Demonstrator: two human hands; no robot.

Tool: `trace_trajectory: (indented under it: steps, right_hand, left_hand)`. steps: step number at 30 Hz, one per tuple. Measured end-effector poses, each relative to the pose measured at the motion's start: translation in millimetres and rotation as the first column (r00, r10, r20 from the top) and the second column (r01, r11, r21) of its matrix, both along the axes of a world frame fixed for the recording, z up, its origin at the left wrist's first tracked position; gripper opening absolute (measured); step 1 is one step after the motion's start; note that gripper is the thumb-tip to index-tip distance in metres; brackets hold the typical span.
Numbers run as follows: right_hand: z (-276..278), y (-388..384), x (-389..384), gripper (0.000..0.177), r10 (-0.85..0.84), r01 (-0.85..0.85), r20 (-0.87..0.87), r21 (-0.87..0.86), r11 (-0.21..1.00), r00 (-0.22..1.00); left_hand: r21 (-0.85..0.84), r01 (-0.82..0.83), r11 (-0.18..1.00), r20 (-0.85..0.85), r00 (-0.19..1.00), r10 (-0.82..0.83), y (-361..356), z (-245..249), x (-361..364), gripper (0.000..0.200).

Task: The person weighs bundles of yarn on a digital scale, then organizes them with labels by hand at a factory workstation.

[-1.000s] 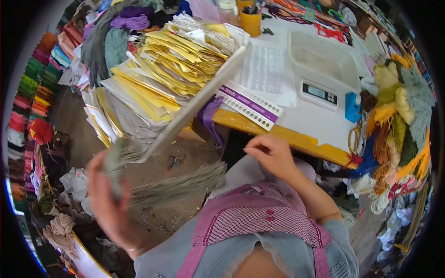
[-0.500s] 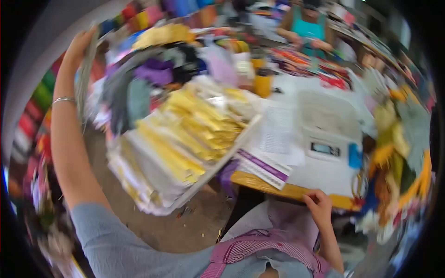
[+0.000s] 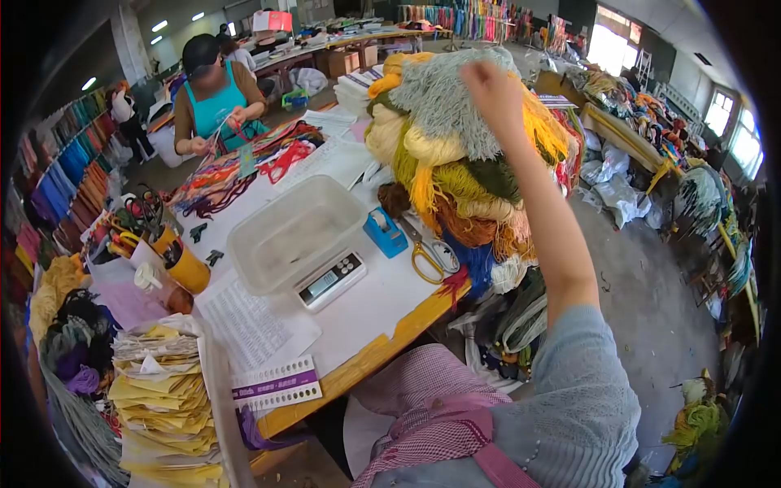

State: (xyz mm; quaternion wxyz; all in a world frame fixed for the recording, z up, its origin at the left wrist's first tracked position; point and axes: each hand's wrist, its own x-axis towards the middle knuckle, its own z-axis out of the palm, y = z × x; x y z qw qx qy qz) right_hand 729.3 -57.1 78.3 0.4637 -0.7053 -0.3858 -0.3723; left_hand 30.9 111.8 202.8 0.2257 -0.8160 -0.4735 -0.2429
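My right hand (image 3: pixel 493 96) reaches far forward to the top of a tall pile of yarn. Its fingers are curled together on a pale grey-green yarn skein (image 3: pixel 439 102), though the fingertips are partly hidden and slightly blurred. Beneath that skein lie cream yarn (image 3: pixel 431 148), olive yarn (image 3: pixel 457 180) and orange yarn (image 3: pixel 543 130). My left hand is out of view. On the table, a digital scale (image 3: pixel 332 281) stands against a translucent plastic tub (image 3: pixel 297 232). Close by are a blue tape dispenser (image 3: pixel 385 233) and yellow-handled scissors (image 3: pixel 425 262).
A box of yellow-and-white packets (image 3: pixel 163 398) stands at the lower left. Printed sheets (image 3: pixel 252 321) and a punched thread card (image 3: pixel 278 384) lie on the table (image 3: pixel 370 313). A yellow cup (image 3: pixel 189 264) holds tools. Across the table, a person (image 3: pixel 220 106) handles coloured threads.
My view has swung to the right. The left arm, raised with pale strands in hand, has left the view. My right hand has moved from the table's front edge up to the yarn pile.
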Motion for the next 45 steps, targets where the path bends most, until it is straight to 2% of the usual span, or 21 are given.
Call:
trace_trajectory:
  steps: [3,5,7,8,9,12,17,18,19,20,21,24,25,27,30,34,38,40,42,44,45]
  right_hand:
    - [39,19,142,0.043,-0.486,0.479,0.062,0.093,0.873,0.872]
    - [42,28,184,0.057,-0.577,0.57,-0.24,-0.105,0.815,0.781]
    - [34,27,206,0.061,-0.529,0.35,-0.432,-0.428,0.833,0.731]
    - [29,26,231,0.058,-0.447,0.271,-0.406,-0.42,0.866,0.797]
    - [23,33,253,0.055,-0.365,0.194,-0.378,-0.418,0.887,0.851]
    - [28,25,221,0.043,-0.374,0.288,-0.261,-0.314,0.905,0.89]
    - [31,14,225,0.035,-0.21,0.186,-0.207,-0.128,0.974,0.956]
    - [27,14,229,0.044,-0.297,0.275,-0.15,-0.147,0.95,0.943]
    - [27,12,227,0.052,-0.318,0.291,-0.223,-0.146,0.946,0.922]
    - [25,9,227,0.06,-0.338,0.306,-0.295,-0.15,0.94,0.893]
    - [19,8,255,0.07,-0.16,0.123,-0.462,-0.109,0.986,0.872]
    - [13,-3,258,0.071,-0.064,0.067,-0.577,-0.017,0.998,0.814]
    - [13,-6,253,0.068,-0.03,0.059,-0.493,0.043,0.997,0.87]
    - [28,-14,202,0.061,-0.067,0.099,-0.242,0.123,0.987,0.968]
    - [67,-25,122,0.056,0.071,-0.073,0.017,0.302,0.951,0.997]
    - [93,-61,-23,0.057,0.499,-0.653,0.43,0.391,0.649,0.753]
    - [91,-110,-143,0.053,0.618,-0.805,0.522,0.298,0.513,0.588]
    - [81,-115,-177,0.055,0.795,-0.922,0.504,0.005,0.387,0.337]
    - [65,-119,-211,0.051,0.922,-0.934,0.326,-0.214,0.287,0.209]
    - [42,-123,-244,0.041,0.966,-0.893,0.084,-0.369,0.257,0.243]
    - [23,-118,-253,0.05,0.98,-0.93,0.029,-0.31,0.198,0.198]
  left_hand:
    - [-0.089,0.05,0.995,0.128,0.991,-0.039,-5,-13,-42,0.035]
    - [-0.18,0.124,0.976,0.21,0.974,-0.085,26,-30,-130,0.034]
    - [-0.127,0.102,0.987,0.264,0.962,-0.066,17,-59,-164,0.031]
    - [-0.03,0.061,0.998,0.295,0.954,-0.05,-9,-73,-148,0.029]
    - [-0.147,-0.006,0.989,0.282,0.958,0.048,-16,-79,-164,0.027]
    - [-0.214,-0.136,0.967,0.368,0.906,0.209,-55,-84,-108,0.022]
    - [-0.163,0.043,0.986,0.369,0.929,0.02,-76,-80,-35,0.018]
    - [-0.169,0.052,0.984,0.364,0.931,0.014,-82,-77,-12,0.017]
    - [-0.176,0.116,0.978,0.447,0.894,-0.026,-93,-76,17,0.015]
    - [-0.099,0.153,0.983,0.343,0.933,-0.11,-96,-77,31,0.014]
    - [-0.032,0.197,0.98,0.227,0.956,-0.185,-101,-79,42,0.013]
    - [-0.109,0.29,0.951,0.265,0.93,-0.254,-127,-78,93,0.011]
    - [-0.095,0.317,0.944,0.266,0.922,-0.282,-131,-81,102,0.01]
    - [-0.093,0.345,0.934,0.228,0.92,-0.318,-140,-82,116,0.011]
    - [-0.134,0.426,0.894,0.365,0.86,-0.355,-148,-86,134,0.015]
    - [-0.11,0.511,0.852,0.504,0.768,-0.395,-150,-100,158,0.031]
    - [-0.068,0.796,0.601,0.655,0.49,-0.575,-170,-107,211,0.051]
    - [-0.03,0.93,0.366,0.774,0.253,-0.58,-187,-113,244,0.065]
    - [-0.025,0.983,0.184,0.847,0.119,-0.519,-202,-124,261,0.067]
    - [-0.073,0.994,0.086,0.964,0.093,-0.249,-213,-165,263,0.056]
    - [-0.086,0.996,0.034,0.991,0.089,-0.104,-217,-183,261,0.05]
